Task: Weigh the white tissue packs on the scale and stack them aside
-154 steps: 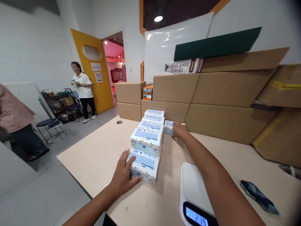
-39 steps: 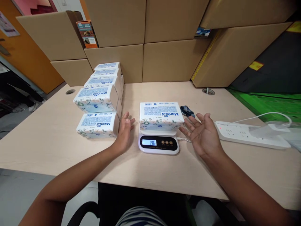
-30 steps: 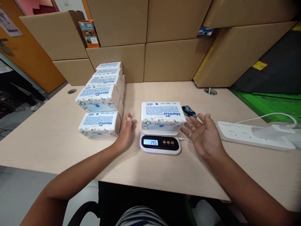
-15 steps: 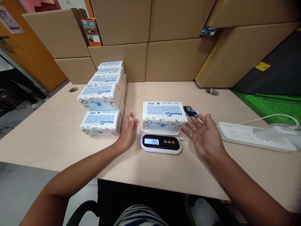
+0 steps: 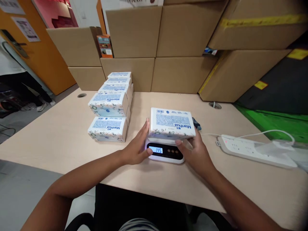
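Note:
A white tissue pack [image 5: 172, 123] with blue "Manhua" print and a floral edge is over the kitchen scale [image 5: 166, 158], slightly turned; whether it still rests on the plate is hard to tell. The scale's lit display shows digits like 1.45. My right hand [image 5: 196, 154] grips the pack's right front corner, fingers partly hidden behind it, thumb in front. Along the pack's left side, my left hand [image 5: 137, 147] has its fingers stretched out, fingertips at the side, thumb apart near the display. Left of it stand stacked tissue packs [image 5: 109, 104] in a row.
Cardboard boxes [image 5: 130, 72] line the desk's back edge. A white power strip [image 5: 255, 150] with a plug and cable lies at the right. Behind the weighed pack is a small dark item [image 5: 196, 123]. Another person's legs [image 5: 26, 83] show at far left.
Both hands have moved in to the pack on the scale. My right hand has gone from open to gripping its corner, and the pack has turned slightly. The view has tilted up.

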The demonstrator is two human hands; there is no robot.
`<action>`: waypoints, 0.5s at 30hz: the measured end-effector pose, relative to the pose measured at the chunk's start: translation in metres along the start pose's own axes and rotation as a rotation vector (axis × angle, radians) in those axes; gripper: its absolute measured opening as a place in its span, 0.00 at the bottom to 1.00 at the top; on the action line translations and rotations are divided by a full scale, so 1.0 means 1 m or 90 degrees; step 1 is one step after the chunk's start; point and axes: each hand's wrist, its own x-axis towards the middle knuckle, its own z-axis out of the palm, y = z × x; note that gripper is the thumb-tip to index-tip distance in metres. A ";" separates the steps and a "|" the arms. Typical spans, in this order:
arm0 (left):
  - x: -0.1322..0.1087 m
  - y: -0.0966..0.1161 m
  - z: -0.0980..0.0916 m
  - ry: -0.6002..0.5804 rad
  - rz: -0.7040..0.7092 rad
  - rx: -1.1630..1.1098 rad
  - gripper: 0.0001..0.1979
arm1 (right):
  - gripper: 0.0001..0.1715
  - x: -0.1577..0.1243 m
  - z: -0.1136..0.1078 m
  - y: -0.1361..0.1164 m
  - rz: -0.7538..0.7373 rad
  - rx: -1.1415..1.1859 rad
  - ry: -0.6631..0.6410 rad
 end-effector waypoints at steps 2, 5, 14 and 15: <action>-0.006 0.009 -0.007 -0.003 0.108 0.076 0.57 | 0.52 -0.011 0.003 0.004 -0.087 -0.034 0.042; -0.027 0.024 -0.022 0.106 0.197 0.208 0.52 | 0.47 -0.020 0.009 0.010 -0.219 -0.059 0.068; -0.101 0.042 -0.079 0.511 0.007 0.302 0.36 | 0.69 -0.013 0.085 -0.088 -0.249 -0.212 -0.351; -0.106 0.040 -0.086 0.508 -0.060 0.288 0.37 | 0.69 -0.013 0.093 -0.098 -0.223 -0.251 -0.366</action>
